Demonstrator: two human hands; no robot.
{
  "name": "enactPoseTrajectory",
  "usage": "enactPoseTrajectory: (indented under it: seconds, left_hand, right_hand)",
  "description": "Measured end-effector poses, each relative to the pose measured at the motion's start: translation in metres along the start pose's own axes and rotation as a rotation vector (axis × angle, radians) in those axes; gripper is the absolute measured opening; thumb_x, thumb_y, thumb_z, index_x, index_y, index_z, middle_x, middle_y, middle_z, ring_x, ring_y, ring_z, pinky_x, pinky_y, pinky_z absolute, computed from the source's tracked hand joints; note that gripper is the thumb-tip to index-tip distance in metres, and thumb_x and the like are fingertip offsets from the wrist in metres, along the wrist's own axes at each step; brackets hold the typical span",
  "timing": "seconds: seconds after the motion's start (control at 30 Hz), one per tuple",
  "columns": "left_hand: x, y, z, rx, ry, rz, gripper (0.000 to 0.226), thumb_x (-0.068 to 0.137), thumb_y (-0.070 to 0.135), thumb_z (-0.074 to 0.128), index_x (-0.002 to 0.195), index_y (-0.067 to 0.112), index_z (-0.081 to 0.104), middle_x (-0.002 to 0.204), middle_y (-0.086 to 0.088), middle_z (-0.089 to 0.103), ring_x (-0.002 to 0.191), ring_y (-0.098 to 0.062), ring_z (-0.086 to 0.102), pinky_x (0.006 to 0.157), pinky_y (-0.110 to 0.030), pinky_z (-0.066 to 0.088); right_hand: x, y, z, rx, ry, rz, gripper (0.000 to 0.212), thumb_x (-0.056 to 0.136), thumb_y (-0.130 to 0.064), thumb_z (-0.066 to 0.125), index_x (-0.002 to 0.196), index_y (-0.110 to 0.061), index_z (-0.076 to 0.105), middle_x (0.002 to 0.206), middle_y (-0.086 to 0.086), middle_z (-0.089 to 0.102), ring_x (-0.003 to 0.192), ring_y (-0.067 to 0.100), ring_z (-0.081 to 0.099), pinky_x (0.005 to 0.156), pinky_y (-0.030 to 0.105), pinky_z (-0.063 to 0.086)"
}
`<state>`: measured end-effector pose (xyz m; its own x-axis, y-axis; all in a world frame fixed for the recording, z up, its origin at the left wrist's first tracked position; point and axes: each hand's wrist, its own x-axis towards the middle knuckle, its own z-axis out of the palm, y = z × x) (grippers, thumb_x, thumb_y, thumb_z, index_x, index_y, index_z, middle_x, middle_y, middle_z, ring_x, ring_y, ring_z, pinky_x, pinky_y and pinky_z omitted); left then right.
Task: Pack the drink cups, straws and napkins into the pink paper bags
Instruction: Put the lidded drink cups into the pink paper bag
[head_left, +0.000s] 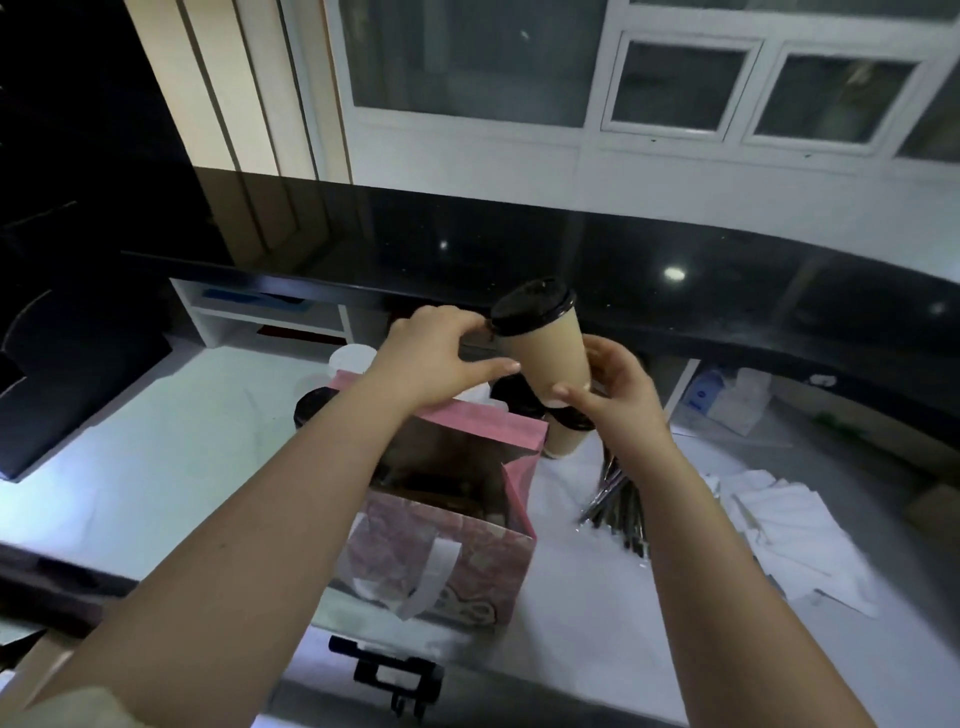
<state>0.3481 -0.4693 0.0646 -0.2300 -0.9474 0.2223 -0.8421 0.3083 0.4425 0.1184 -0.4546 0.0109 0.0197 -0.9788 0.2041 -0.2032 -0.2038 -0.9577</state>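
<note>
White worktop is seen under a raised glossy black counter ledge, with white-framed windows behind and a white open shelf tucked below the ledge. A tan drink cup is held tilted in the air above the open pink paper bag, which stands upright on the worktop. The left grip is pinched on the rim of the black lid, one finger stretched out to the cup wall. The right grip is wrapped round the cup's base. More lidded cups are seen just behind the bag, partly hidden by it and by the arms, so their count cannot be told. A bundle of straws lies right of the bag, with napkins spread further right. The bag's inside is dark and cannot be made out. A dark screen-like object is cut off at the left edge. A black clamp-like item at the near edge is blurred.
</note>
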Motion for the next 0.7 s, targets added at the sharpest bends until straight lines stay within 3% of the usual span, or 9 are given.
enactPoseTrajectory:
  seconds: [0.07, 0.17, 0.23, 0.33, 0.43, 0.57, 0.7]
  left_hand:
    - [0.002, 0.001, -0.003, -0.298, -0.028, -0.087, 0.078, 0.055, 0.076, 0.072, 0.12, 0.035, 0.06, 0.114, 0.016, 0.067, 0.107, -0.006, 0.062, 0.093, -0.04, 0.052]
    - [0.002, -0.007, -0.011, -0.634, -0.049, -0.152, 0.081, 0.06, 0.049, 0.088, 0.13, 0.026, 0.054, 0.119, 0.009, 0.064, 0.109, -0.01, 0.061, 0.089, -0.032, 0.054]
    - [-0.001, -0.015, -0.018, -0.79, -0.059, -0.149, 0.08, 0.062, 0.033, 0.091, 0.131, 0.023, 0.052, 0.121, 0.009, 0.063, 0.111, -0.011, 0.061, 0.085, -0.028, 0.054]
    - [-0.005, -0.036, -0.029, -0.715, -0.028, -0.118, 0.079, 0.065, 0.03, 0.09, 0.131, 0.024, 0.046, 0.119, 0.011, 0.057, 0.108, -0.01, 0.058, 0.085, -0.026, 0.051]
    - [-0.009, -0.059, -0.039, -0.496, -0.026, -0.039, 0.079, 0.065, 0.033, 0.088, 0.13, 0.029, 0.044, 0.117, 0.012, 0.053, 0.106, -0.011, 0.055, 0.075, -0.022, 0.049]
    - [-0.016, -0.079, -0.046, -0.313, -0.014, 0.035, 0.085, 0.059, 0.045, 0.087, 0.131, 0.034, 0.042, 0.12, 0.011, 0.052, 0.106, -0.012, 0.054, 0.082, -0.036, 0.056]
    - [-0.03, -0.096, -0.053, -0.4, -0.05, 0.098, 0.085, 0.062, 0.045, 0.088, 0.133, 0.034, 0.043, 0.124, 0.014, 0.052, 0.111, -0.007, 0.05, 0.088, -0.027, 0.047]
  right_hand:
    - [0.002, -0.017, 0.017, 0.094, -0.025, -0.001, 0.061, 0.075, -0.013, 0.082, 0.128, -0.021, 0.054, 0.122, -0.003, 0.065, 0.11, 0.012, 0.064, 0.087, 0.028, 0.053]
    - [0.002, -0.034, 0.042, 0.2, -0.063, 0.006, 0.059, 0.078, -0.005, 0.076, 0.13, -0.013, 0.05, 0.121, 0.005, 0.066, 0.105, 0.013, 0.067, 0.083, 0.027, 0.056]
    - [0.003, -0.042, 0.053, 0.148, -0.103, 0.021, 0.062, 0.077, -0.009, 0.078, 0.131, -0.015, 0.049, 0.121, 0.003, 0.066, 0.106, 0.011, 0.066, 0.089, 0.031, 0.056]
    - [0.007, -0.055, 0.061, 0.057, -0.119, 0.012, 0.083, 0.071, -0.035, 0.084, 0.141, -0.022, 0.042, 0.134, 0.001, 0.058, 0.116, 0.013, 0.061, 0.097, 0.039, 0.052]
    - [0.011, -0.081, 0.075, 0.014, -0.077, -0.013, 0.098, 0.064, -0.052, 0.084, 0.145, -0.035, 0.031, 0.142, -0.001, 0.048, 0.123, 0.017, 0.054, 0.095, 0.035, 0.052]
    - [0.011, -0.107, 0.111, -0.15, -0.087, -0.036, 0.094, 0.069, -0.04, 0.085, 0.144, -0.04, 0.029, 0.131, -0.011, 0.049, 0.117, 0.007, 0.053, 0.092, 0.029, 0.051]
    - [-0.006, -0.117, 0.128, -0.25, 0.031, -0.046, 0.076, 0.075, -0.026, 0.082, 0.139, -0.036, 0.041, 0.121, -0.016, 0.052, 0.109, 0.001, 0.054, 0.086, 0.021, 0.052]
